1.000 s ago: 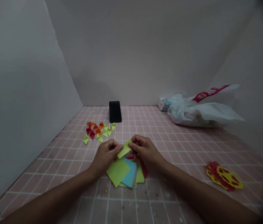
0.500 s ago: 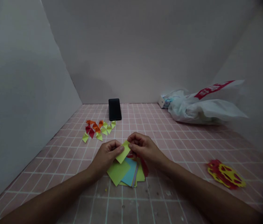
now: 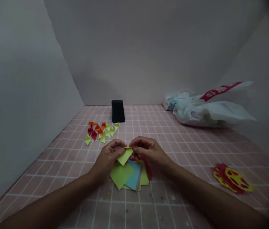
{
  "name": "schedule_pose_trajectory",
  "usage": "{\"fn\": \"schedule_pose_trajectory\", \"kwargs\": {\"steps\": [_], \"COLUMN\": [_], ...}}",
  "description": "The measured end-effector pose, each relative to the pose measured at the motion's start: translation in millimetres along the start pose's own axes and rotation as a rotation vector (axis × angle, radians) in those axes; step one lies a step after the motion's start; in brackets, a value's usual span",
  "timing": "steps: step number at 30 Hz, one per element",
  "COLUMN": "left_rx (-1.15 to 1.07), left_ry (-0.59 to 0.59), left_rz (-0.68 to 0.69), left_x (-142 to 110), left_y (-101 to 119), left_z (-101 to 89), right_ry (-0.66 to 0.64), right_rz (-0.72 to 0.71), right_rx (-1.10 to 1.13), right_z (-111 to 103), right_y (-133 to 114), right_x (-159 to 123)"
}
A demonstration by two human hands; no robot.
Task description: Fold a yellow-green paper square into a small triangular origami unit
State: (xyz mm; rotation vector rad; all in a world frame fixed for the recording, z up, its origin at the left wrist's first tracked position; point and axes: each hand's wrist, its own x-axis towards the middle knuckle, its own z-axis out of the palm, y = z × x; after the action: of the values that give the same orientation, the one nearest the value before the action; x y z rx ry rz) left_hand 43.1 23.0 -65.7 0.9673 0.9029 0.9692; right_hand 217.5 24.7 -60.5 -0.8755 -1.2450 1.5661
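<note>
My left hand (image 3: pixel 109 155) and right hand (image 3: pixel 148 151) are raised just above the stack of coloured paper squares (image 3: pixel 129 176), fingertips of each pinching the top edge of a yellow-green paper piece (image 3: pixel 125 156) held between them; forearms converge from below. A white plastic bag (image 3: pixel 206 111) lies far right on the pink tiled surface (image 3: pixel 184 143); its contents are indiscernible.

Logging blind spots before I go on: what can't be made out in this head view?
- Fold line of the green paper: pinched behind left hand and right hand.
- Lower sheets of the paper stack: covered by the top ones.
- Plastic bag contents: hidden by its film.
- Print on the box: too small.
</note>
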Motion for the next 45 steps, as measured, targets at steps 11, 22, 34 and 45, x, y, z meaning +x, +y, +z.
{"fn": "schedule_pose_trajectory", "kwargs": {"steps": [11, 22, 34, 45], "left_rx": [-0.049, 0.165, 0.310, 0.435], "left_ry": [0.029, 0.052, 0.067, 0.053], "left_rz": [0.007, 0.131, 0.250, 0.285], "left_x": [-2.8, -6.1, -8.9, -10.3], "left_y": [5.6, 5.4, 9.0, 8.5], "left_z": [2.6, -2.0, 0.5, -1.5], "right_ry": [-0.026, -0.027, 0.002, -0.006], "right_rz": [0.008, 0.032, 0.053, 0.021], "right_rx": [0.027, 0.099, 0.143, 0.092], "right_z": [-3.1, -3.1, 0.6, -1.0], "right_y": [2.9, 2.3, 0.3, 3.0], "right_x": [-0.1, -1.4, -3.8, -3.1]}}
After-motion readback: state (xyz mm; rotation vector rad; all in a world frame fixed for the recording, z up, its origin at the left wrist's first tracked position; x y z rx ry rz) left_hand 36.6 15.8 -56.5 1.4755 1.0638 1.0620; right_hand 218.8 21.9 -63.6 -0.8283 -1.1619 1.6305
